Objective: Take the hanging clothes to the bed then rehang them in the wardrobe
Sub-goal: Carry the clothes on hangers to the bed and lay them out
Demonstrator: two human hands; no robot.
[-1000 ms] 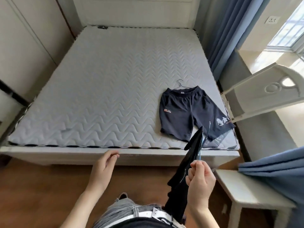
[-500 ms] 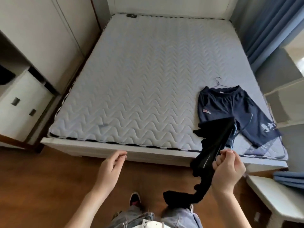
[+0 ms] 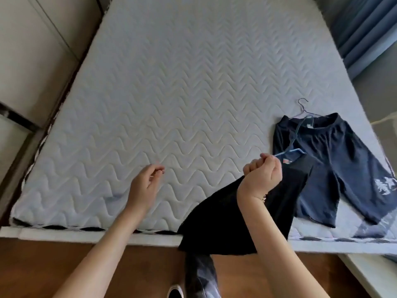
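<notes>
The right hand is curled in a fist round a blue hanger, held over the near right part of the mattress. A black garment droops from it, under the wrist and over the bed's edge towards the wooden floor. The left hand hovers over the mattress, fingers loosely bent, holding nothing. Navy shorts lie flat to the right, a wire hanger poking from the waistband. Blue curtain hangs at the far right
</notes>
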